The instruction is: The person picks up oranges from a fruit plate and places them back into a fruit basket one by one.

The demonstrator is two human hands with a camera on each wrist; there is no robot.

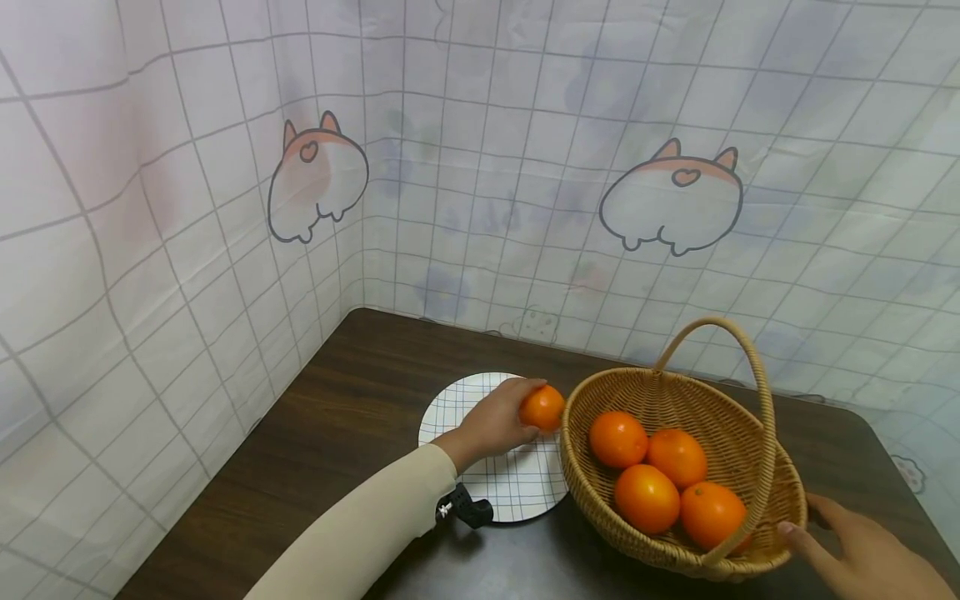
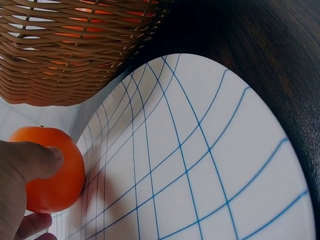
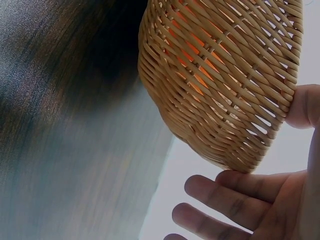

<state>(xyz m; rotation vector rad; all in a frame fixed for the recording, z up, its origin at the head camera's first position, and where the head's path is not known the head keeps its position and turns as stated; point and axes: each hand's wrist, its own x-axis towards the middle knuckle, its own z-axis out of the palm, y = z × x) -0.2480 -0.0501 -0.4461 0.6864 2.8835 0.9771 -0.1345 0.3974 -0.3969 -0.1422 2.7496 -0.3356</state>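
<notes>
My left hand (image 1: pixel 491 423) grips an orange (image 1: pixel 543 408) over the far right part of a round white plate (image 1: pixel 517 492) with blue grid lines. In the left wrist view, the thumb lies across the held orange (image 2: pixel 56 170) and fingertips show below it; whether the fruit touches the plate cannot be told. Right of the plate stands a wicker basket (image 1: pixel 600 517) with a tall arched handle, holding several oranges (image 1: pixel 647 498). My right hand (image 1: pixel 862 546) holds the basket's right end, thumb at the rim and index finger against the outer weave (image 3: pixel 225 100), other fingers extended.
Everything stands on a dark wood-grain table (image 1: pixel 330 392). A white grid-patterned cloth (image 1: pixel 480 167) with cartoon animal prints hangs behind and to the left. A black strap device (image 1: pixel 471 507) sits at the left wrist, low over the plate's near edge.
</notes>
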